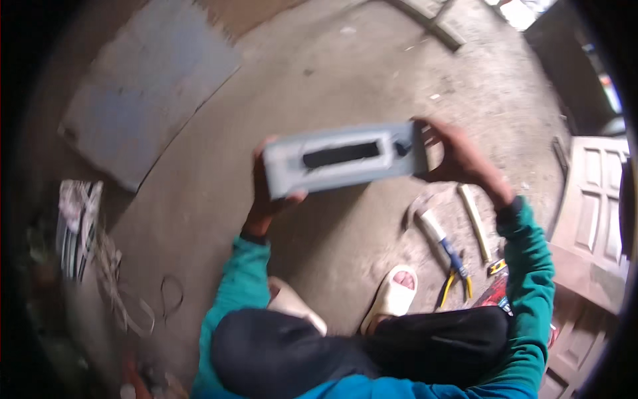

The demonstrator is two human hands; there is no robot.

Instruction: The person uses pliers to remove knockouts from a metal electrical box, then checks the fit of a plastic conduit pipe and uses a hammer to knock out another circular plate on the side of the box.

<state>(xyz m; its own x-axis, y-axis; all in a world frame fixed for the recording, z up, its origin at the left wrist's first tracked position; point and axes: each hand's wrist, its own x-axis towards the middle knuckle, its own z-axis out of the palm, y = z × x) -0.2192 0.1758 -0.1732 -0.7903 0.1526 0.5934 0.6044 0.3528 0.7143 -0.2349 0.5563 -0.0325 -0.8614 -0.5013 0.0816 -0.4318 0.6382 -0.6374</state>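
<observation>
Held up over the floor between my two hands is a light grey rectangular box (pixel 286 163). Its upward face has a long dark slot with a whitish frame, and a dark round spot near the right end. My left hand (pixel 262 183) grips the left end, thumb on the near edge and the other fingers mostly hidden behind. At the right end, my right hand (pixel 455 153) clasps the box between thumb and fingers. What the box is, beyond its shape, I cannot tell.
Right of my feet lie a hammer (pixel 432 225), yellow-handled pliers (pixel 457 282), a pale stick (pixel 474 223) and a red package (pixel 493 292). A grey board (pixel 153 86) covers floor at far left. Cords (pixel 113 279) lie at left; a panelled door (pixel 598 206) is at right.
</observation>
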